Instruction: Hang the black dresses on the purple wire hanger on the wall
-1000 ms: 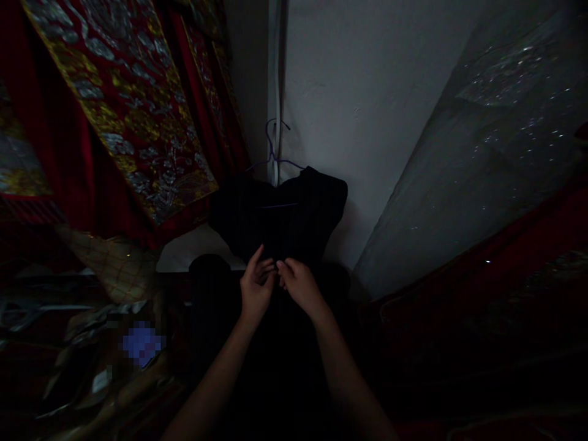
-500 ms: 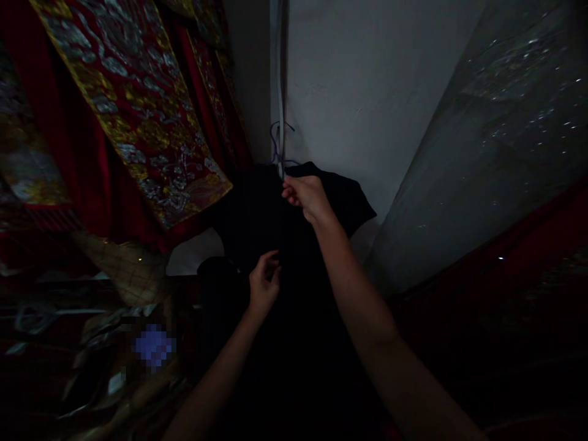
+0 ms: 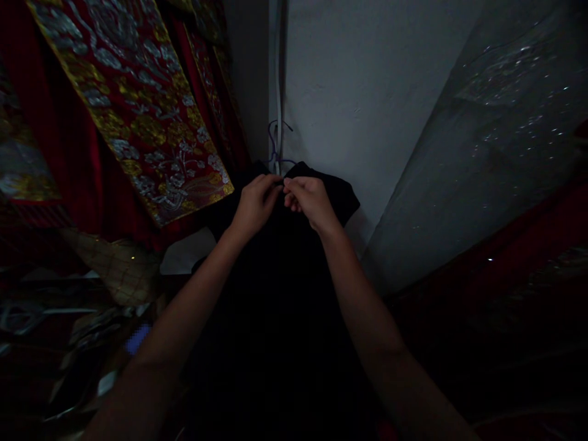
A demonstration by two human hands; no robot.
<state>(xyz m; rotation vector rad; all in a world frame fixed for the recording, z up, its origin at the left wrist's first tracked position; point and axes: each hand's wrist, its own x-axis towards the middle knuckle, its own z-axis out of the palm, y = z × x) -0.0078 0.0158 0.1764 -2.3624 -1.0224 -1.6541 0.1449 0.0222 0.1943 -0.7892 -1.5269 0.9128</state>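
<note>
Right of the purple hanger (image 3: 272,142) lies open space before the pale wall (image 3: 358,79); red embroidered cloth (image 3: 151,116) crowds its left.

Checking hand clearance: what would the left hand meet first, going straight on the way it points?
The left hand would probably meet the right hand first, though the dark view leaves depth unclear.

the garment (image 3: 337,191) is matt black cloth, its weave lost in the dark. the embroidered panel (image 3: 151,116) has red cloth under raised, shiny gold and silver thread. the wall (image 3: 349,92) looks matt, faintly rough in spots. the sheer fabric (image 3: 459,153) is thin and gauzy, with glossy glints. the hanger (image 3: 272,144) looks thin and smooth.
</note>
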